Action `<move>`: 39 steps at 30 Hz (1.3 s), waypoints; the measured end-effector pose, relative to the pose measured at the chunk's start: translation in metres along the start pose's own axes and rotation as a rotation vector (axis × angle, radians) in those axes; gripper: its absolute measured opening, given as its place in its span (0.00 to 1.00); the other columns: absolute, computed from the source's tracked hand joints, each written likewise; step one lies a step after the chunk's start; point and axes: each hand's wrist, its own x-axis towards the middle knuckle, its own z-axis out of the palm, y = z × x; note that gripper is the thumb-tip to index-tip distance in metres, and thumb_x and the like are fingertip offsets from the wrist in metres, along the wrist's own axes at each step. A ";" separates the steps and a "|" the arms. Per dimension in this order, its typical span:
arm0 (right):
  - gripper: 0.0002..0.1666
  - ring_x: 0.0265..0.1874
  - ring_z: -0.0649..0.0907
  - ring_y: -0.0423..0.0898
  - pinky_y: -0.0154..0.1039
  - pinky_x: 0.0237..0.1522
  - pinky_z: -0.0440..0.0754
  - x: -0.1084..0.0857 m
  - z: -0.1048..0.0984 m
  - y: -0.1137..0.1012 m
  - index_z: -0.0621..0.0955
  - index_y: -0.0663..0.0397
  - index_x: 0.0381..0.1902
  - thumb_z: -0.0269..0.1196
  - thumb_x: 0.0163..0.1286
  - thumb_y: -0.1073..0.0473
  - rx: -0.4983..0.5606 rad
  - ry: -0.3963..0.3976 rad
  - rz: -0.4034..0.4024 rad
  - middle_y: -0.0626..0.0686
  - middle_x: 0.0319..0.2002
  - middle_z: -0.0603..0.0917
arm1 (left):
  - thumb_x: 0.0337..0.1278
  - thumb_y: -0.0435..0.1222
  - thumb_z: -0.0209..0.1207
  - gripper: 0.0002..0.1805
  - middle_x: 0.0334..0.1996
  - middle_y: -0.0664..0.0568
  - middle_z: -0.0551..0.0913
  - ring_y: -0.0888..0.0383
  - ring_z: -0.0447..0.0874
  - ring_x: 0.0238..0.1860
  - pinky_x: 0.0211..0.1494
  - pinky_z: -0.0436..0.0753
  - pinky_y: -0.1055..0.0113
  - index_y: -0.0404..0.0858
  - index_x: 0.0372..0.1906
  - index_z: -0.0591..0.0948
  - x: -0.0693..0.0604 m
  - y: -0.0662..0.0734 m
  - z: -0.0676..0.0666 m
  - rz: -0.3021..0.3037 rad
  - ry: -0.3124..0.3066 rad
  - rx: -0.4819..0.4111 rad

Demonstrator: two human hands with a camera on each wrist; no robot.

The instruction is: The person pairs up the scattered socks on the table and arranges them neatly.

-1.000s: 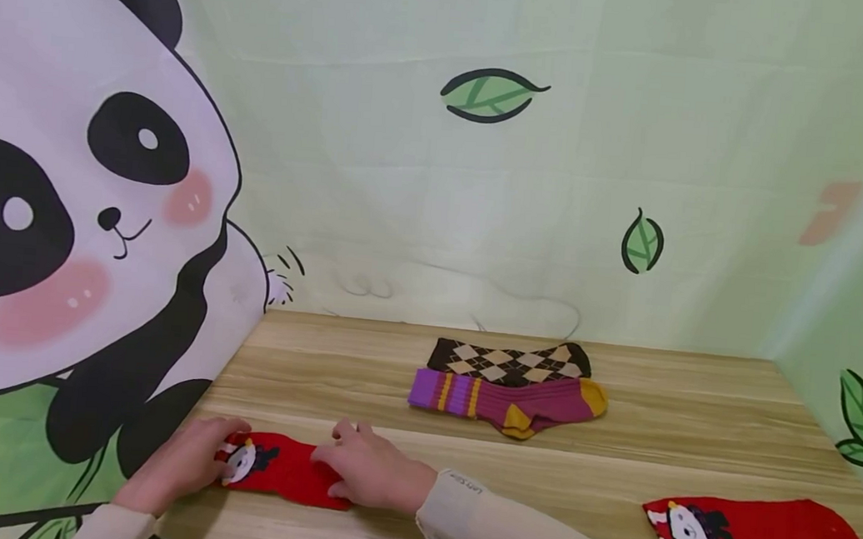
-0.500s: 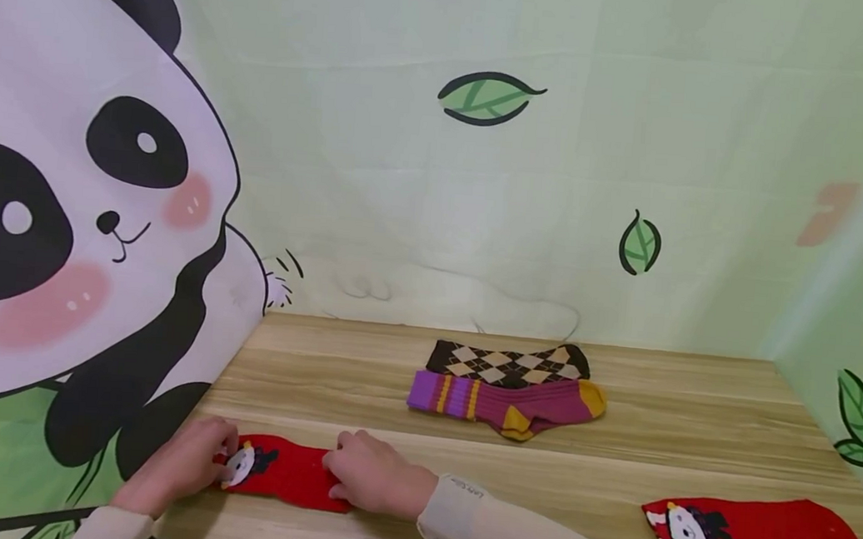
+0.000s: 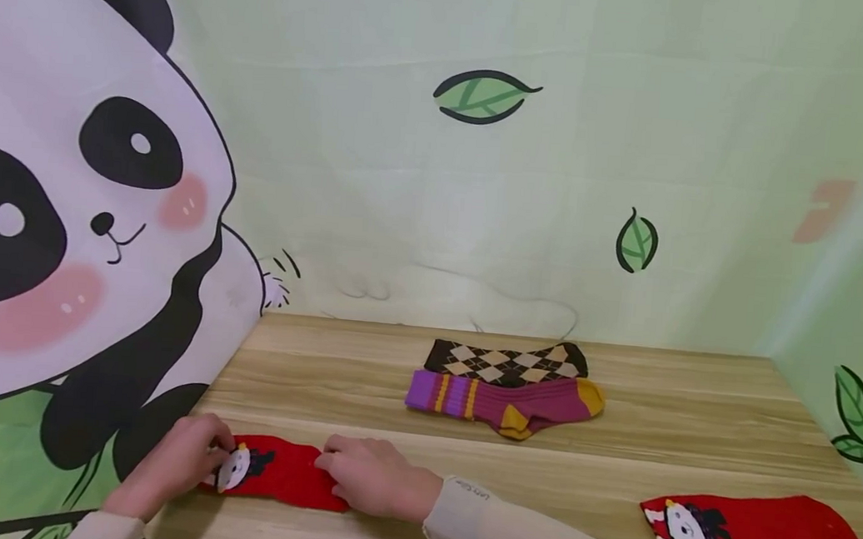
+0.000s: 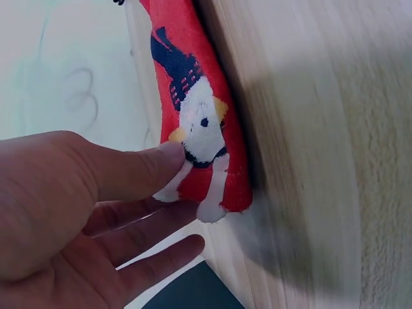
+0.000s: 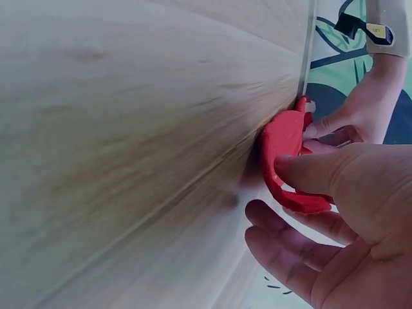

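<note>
A red sock [image 3: 284, 470] with a white cartoon animal in a dark hat lies at the left front of the table, stretched between both hands. At its left end, beside the printed figure, my left hand [image 3: 181, 461] pinches the fabric between thumb and fingers. My right hand [image 3: 379, 476] holds the opposite end. In the left wrist view, the thumb presses on the sock [image 4: 206, 122] near the printed face, with fingers behind it. In the right wrist view, the sock's end [image 5: 283, 138] curls up under the thumb, and two fingers stand apart from it.
A matching red sock [image 3: 789, 535] lies flat at the right front of the table [image 3: 691, 430]. Toward the back, a purple sock with yellow heel and toe [image 3: 542, 402] touches a brown argyle sock [image 3: 508, 362] behind it. A panda-printed backdrop [image 3: 379, 157] borders the table.
My right hand's raised fingers have come down and closed on the sock's right end. The left hand has shifted slightly left, its fingers closing further on the other end. The other socks stay put.
</note>
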 end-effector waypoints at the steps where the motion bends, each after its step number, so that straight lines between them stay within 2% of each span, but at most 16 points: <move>1: 0.19 0.45 0.82 0.35 0.30 0.43 0.82 0.000 0.000 0.000 0.85 0.42 0.58 0.70 0.70 0.53 0.004 0.002 -0.005 0.42 0.54 0.81 | 0.47 0.23 0.72 0.09 0.30 0.54 0.84 0.56 0.81 0.33 0.40 0.83 0.55 0.40 0.27 0.86 0.000 0.000 0.000 -0.006 0.008 -0.001; 13: 0.21 0.49 0.83 0.36 0.28 0.48 0.82 -0.004 -0.005 0.001 0.83 0.47 0.62 0.63 0.74 0.65 0.055 0.024 -0.035 0.44 0.55 0.80 | 0.44 0.18 0.67 0.13 0.27 0.55 0.82 0.57 0.79 0.30 0.35 0.81 0.58 0.40 0.25 0.85 -0.001 0.001 -0.004 -0.014 0.088 -0.012; 19: 0.20 0.48 0.83 0.36 0.26 0.48 0.81 -0.006 -0.008 0.002 0.83 0.49 0.62 0.63 0.74 0.65 0.068 0.049 -0.074 0.46 0.55 0.81 | 0.44 0.18 0.69 0.14 0.27 0.55 0.82 0.56 0.79 0.31 0.37 0.81 0.57 0.41 0.25 0.85 -0.002 -0.001 -0.005 -0.015 0.119 -0.005; 26: 0.21 0.49 0.81 0.35 0.26 0.52 0.80 -0.005 -0.011 0.003 0.82 0.49 0.63 0.62 0.75 0.65 0.091 0.045 -0.075 0.45 0.55 0.81 | 0.44 0.19 0.71 0.12 0.28 0.53 0.85 0.54 0.81 0.32 0.37 0.82 0.56 0.40 0.25 0.86 -0.004 0.001 -0.008 0.006 0.160 -0.007; 33: 0.22 0.49 0.82 0.35 0.26 0.52 0.80 -0.005 -0.016 0.002 0.81 0.50 0.64 0.65 0.73 0.64 0.092 0.038 -0.081 0.46 0.56 0.80 | 0.47 0.20 0.70 0.10 0.31 0.49 0.88 0.50 0.86 0.35 0.40 0.85 0.51 0.38 0.28 0.88 -0.004 0.007 -0.015 -0.005 0.153 -0.006; 39: 0.23 0.52 0.82 0.37 0.26 0.52 0.80 -0.006 -0.021 0.001 0.81 0.50 0.64 0.66 0.72 0.64 0.063 0.046 -0.076 0.47 0.58 0.81 | 0.48 0.20 0.69 0.10 0.32 0.48 0.88 0.51 0.85 0.35 0.38 0.84 0.52 0.38 0.29 0.88 -0.003 0.009 -0.020 -0.011 0.152 -0.007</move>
